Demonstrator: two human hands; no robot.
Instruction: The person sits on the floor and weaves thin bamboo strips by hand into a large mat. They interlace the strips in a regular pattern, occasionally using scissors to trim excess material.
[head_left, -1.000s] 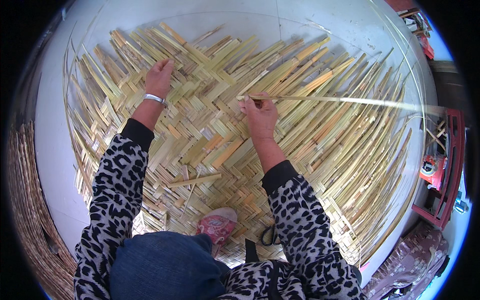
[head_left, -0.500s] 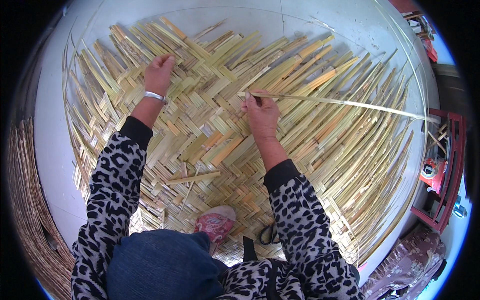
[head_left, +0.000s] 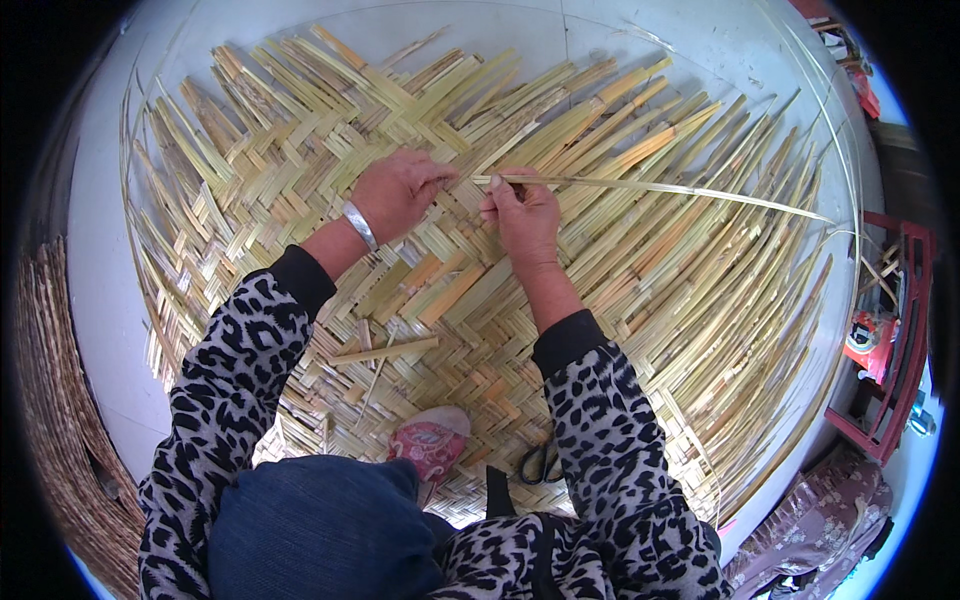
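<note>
My right hand pinches a long, pale split-reed strip between thumb and fingers. From there the strip runs right across the loose reed ends, and its short end points left. Close to that end is my left hand, its fingers drawn together in a pinch; whether the strip's tip or anything else is between them is hidden. Both hands are over a large half-woven reed mat with a herringbone pattern. Its unwoven ends fan out at the far side and right.
A loose short reed piece lies on the mat. Black-handled scissors rest near my shoe. At right stand a dark red wooden stool and a flowered cloth. A brown stack of long stalks lines the left.
My left hand has moved right and nearer from the mat's far left part to beside the strip's short end. My right hand stays almost in place, still holding the strip.
</note>
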